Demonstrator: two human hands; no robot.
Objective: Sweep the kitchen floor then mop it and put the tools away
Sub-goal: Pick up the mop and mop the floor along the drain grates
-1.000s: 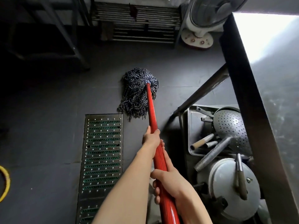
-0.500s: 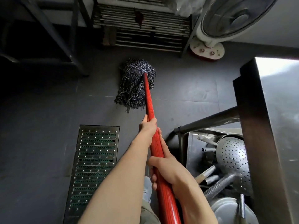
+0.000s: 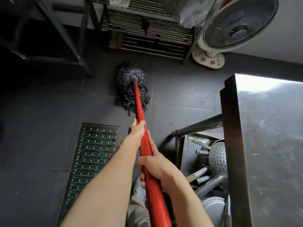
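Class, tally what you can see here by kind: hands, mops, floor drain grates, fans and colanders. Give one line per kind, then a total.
Hands: 2, left hand and right hand
Mops: 1, mop
Drain grates: 1, grate
Fans: 1, fan
Colanders: 1, colander
Total: 6

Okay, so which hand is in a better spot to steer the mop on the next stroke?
Probably the left hand. It grips the red handle farther down, nearer the mop head on the floor, so it can guide direction. The right hand holds higher up, closer to the body, better suited to pushing and pulling.
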